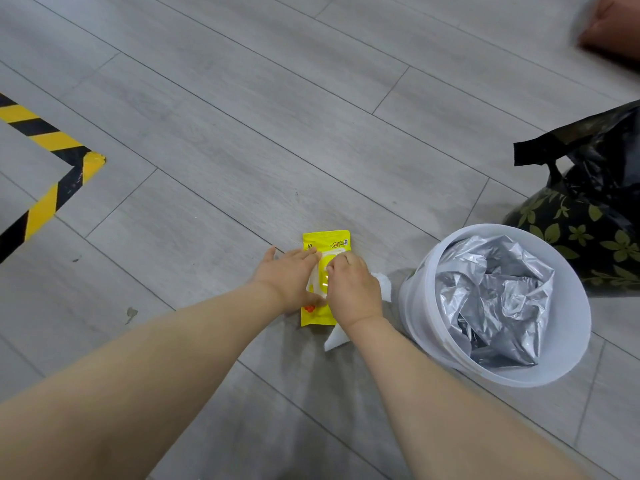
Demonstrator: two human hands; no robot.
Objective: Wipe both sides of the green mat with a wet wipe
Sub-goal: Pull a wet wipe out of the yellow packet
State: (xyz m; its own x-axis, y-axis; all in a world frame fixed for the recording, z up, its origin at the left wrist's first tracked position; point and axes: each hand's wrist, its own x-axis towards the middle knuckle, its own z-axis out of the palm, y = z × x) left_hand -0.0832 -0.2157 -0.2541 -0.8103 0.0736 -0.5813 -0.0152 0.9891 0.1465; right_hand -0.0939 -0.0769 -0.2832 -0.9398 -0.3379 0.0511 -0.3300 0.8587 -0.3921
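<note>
Right hand point(351, 289) curls its fingers point(341, 262) over the flip lid point(323, 277) of the yellow wet wipe pack point(325, 242), a white wet wipe point(382, 284) bunched under that palm and trailing out behind the wrist. Left hand point(289, 271) lies flat, fingers straight, pressing the pack down on the grey floor point(242, 133). Just right of the fingers stands a white bin point(415, 299) with silver liner point(495, 299), a black floral bag point(581, 216) beyond. Far left, hazard tape point(45, 140). No green mat in view.

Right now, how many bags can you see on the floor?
2. A black bag with gold flowers sits at the right edge, behind the white bin. A crinkly silver bag is stuffed inside that bin. More could be hidden underneath it.
</note>
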